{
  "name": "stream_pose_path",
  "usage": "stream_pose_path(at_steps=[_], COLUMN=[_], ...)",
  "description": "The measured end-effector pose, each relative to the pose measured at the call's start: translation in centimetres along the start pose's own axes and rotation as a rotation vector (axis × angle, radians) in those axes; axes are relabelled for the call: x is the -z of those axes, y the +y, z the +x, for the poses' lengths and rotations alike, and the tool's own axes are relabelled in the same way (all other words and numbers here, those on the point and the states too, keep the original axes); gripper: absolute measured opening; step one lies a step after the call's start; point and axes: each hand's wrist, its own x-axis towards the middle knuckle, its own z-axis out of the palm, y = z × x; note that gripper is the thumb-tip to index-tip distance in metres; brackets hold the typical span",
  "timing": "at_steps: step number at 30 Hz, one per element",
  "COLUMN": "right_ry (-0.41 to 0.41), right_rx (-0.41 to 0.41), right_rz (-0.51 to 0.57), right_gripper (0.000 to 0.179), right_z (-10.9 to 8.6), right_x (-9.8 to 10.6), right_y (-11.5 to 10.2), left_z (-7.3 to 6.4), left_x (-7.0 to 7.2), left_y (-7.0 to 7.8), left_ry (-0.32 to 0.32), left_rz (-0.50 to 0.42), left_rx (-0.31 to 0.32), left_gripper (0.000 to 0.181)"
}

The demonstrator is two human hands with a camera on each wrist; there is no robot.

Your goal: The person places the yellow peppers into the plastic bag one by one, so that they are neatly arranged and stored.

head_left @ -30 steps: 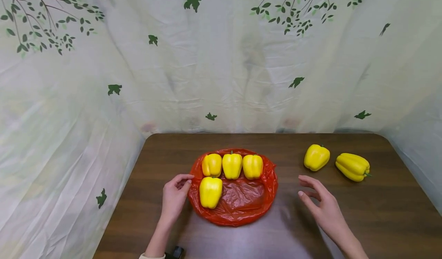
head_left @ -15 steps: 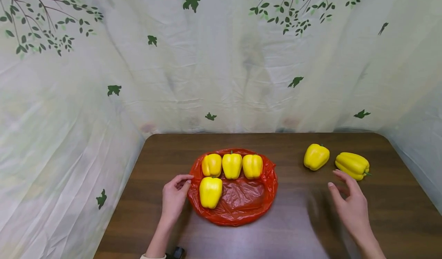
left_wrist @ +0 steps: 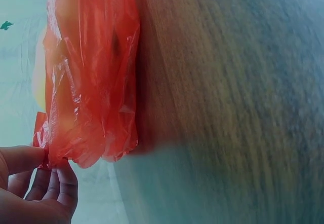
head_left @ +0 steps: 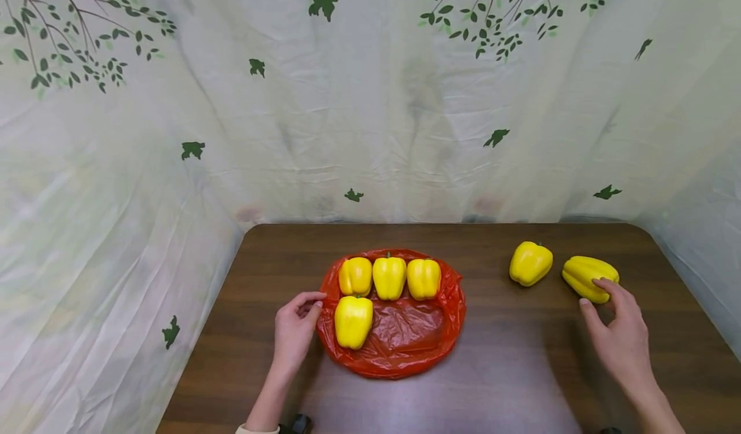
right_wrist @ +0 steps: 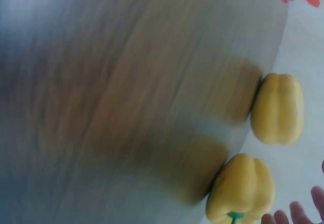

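Observation:
A red plastic bag [head_left: 405, 341] lies with its rim rolled down into a round, open shape. Inside are several yellow bell peppers: a row along the back and one bell pepper [head_left: 353, 323] at the front left. My left hand [head_left: 294, 332] pinches the bag's left rim between thumb and fingers; the left wrist view shows the red film [left_wrist: 93, 82] close up. At the right, my right hand [head_left: 622, 334] is at a yellow bell pepper [head_left: 581, 272] lying on its side, its fingertips overlapping the near side and its fingers loosely bent. The right wrist view shows this pepper's green stem [right_wrist: 235, 215].
Another yellow bell pepper [head_left: 530, 263] sits just left of the lying one. Brown wood-grain tabletop [head_left: 486, 305] stretches between bag and loose peppers. Behind the table's far edge hangs a pale curtain [head_left: 382, 112] with a leaf pattern.
My right hand has moved right across the table, from in front of the two loose peppers to the right-hand one. The left hand and the bag have stayed put.

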Motion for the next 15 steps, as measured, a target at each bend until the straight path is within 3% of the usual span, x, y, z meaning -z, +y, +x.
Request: stream_pose_path(at_steps=[4,10,15], right_ry=[-0.009,-0.056,-0.097], right_rx=[-0.005,-0.039,-0.130], right_rz=[0.028,0.029,0.008], right_gripper=[0.046,0.056,0.067], right_z=[0.8,2.0,2.9], right_x=[0.3,0.6,0.4], right_y=[1.1,2.7,3.2], left_z=[-0.1,-0.2,-1.0], left_x=[0.0,-0.1,0.3], left_y=[0.0,0.2,3.1], left_ry=[0.009,0.000,-0.026], left_rz=[0.016,0.006,0.006], left_rx=[-0.032,-0.016,0.006], left_gripper=[0.016,0.015,0.016])
